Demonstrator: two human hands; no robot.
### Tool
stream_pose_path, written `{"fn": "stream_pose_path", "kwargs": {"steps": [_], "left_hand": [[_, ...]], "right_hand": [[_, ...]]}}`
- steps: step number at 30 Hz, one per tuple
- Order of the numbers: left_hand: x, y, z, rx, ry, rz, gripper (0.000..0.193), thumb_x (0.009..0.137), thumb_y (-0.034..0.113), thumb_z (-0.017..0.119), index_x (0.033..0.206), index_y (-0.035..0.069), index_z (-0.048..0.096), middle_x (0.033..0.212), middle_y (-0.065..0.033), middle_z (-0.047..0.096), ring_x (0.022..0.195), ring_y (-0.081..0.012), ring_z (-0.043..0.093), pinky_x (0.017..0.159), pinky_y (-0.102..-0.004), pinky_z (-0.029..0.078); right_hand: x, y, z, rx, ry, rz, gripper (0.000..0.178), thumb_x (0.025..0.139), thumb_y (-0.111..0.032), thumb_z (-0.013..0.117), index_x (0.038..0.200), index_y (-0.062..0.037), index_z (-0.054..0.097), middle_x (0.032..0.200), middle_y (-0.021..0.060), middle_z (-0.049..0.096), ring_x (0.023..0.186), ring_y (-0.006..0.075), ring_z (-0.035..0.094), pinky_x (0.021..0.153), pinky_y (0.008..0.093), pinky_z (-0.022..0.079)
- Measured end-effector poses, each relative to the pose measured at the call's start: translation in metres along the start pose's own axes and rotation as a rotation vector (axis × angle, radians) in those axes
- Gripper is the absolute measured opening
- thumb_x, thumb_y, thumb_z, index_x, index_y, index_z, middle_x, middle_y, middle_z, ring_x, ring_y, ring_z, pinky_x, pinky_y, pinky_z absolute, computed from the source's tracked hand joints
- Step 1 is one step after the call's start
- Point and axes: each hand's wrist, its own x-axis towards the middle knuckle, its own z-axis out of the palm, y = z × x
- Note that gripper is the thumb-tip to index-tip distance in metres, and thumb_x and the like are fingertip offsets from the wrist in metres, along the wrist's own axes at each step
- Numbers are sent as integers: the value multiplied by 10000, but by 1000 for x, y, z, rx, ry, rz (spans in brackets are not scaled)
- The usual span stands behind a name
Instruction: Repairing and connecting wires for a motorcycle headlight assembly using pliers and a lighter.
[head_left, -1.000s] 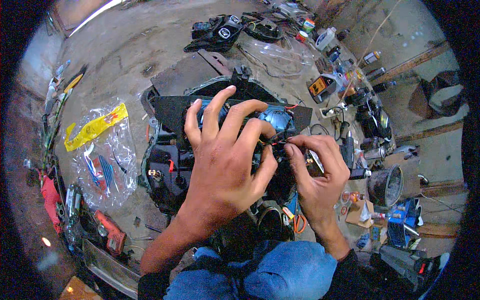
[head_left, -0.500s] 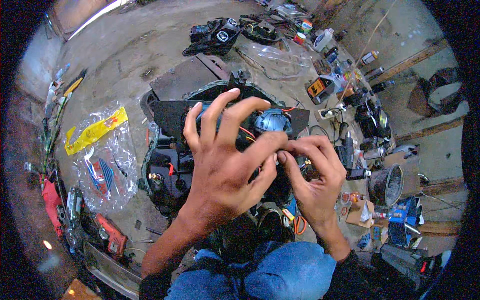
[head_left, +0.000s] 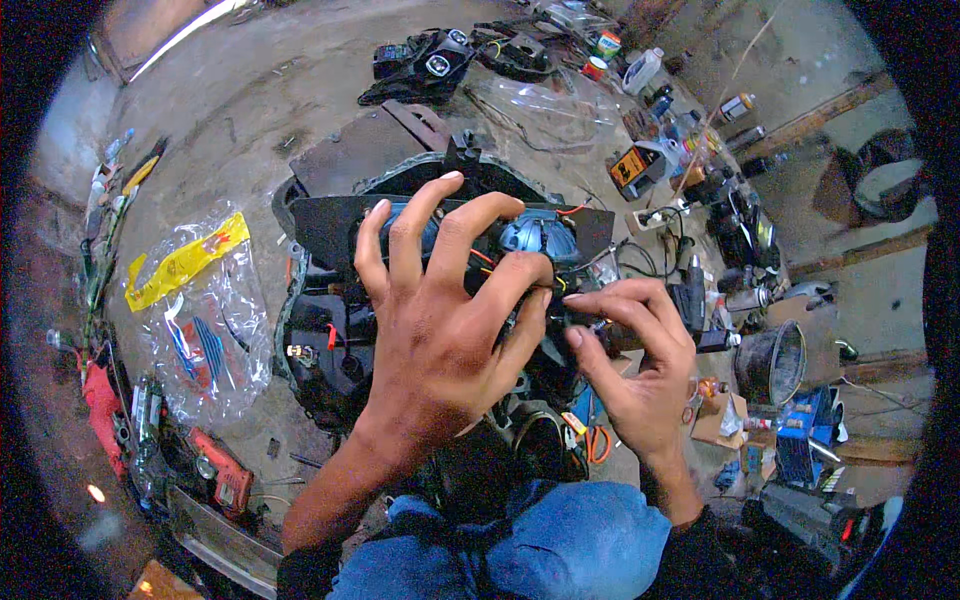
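A black headlight housing (head_left: 330,375) lies in front of me, with a dark plate across its far part. On that plate sits a rounded blue metallic lens unit (head_left: 540,234), with thin red and yellow wires beside it. My left hand (head_left: 435,310) reaches over the middle of the housing. Its thumb and index fingertips meet in a pinch, and whatever is between them is hidden; the other fingers are spread toward the plate. Just right of that pinch, my right hand (head_left: 640,350) has its thumb and index finger apart, close to the housing's right side.
On the left lie a clear plastic bag (head_left: 215,330) with a yellow strip and a red power tool (head_left: 225,470). Orange-handled scissors (head_left: 598,445) are near my knees. Bottles, a metal can (head_left: 770,362) and cables crowd the right. Another black lamp assembly (head_left: 425,65) lies at the back.
My right thumb and index finger have parted and drawn slightly away from my left fingertips. My left hand keeps its pinch, and the view has shifted slightly.
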Motion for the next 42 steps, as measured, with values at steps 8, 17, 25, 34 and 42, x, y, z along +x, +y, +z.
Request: {"fn": "stream_pose_path", "kwargs": {"steps": [8,17,25,34,42], "left_hand": [[-3,-3,-5,31,-28,69,191,795,224,827,980,215,780,1418,-64,610,1464,-394,434,1209,-639,247],[-3,-2,-7,43,-51,73,207,787,215,827,989,223,783,1422,-54,606,1463,-384,440,1209,-647,243],[-2,-2,-4,41,-45,63,213,777,203,838,980,216,776,1419,-43,609,1460,-377,448,1205,-646,243],[-1,-1,-5,43,-60,62,228,760,208,848,976,220,774,1420,-31,618,1466,-373,442,1213,-637,225],[1,2,-8,40,-89,66,230,765,242,850,982,228,775,1457,-29,592,1487,-380,408,1211,-637,222]], "right_hand": [[-2,0,8,-98,21,-98,258,784,-20,875,1030,-37,800,1019,108,685,948,241,683,836,362,544],[-5,1,13,-107,126,-122,272,788,-81,891,1041,-93,793,989,91,674,937,282,675,829,400,544],[-5,0,18,-139,127,-128,286,792,-57,882,1064,-80,799,1011,95,658,923,249,657,800,365,534],[1,3,21,-197,140,-188,187,851,-17,844,1030,-30,791,985,105,653,899,223,662,770,332,541],[2,-5,20,-84,106,-8,132,906,-83,794,1029,-42,771,954,105,663,892,305,645,805,405,512]]}}
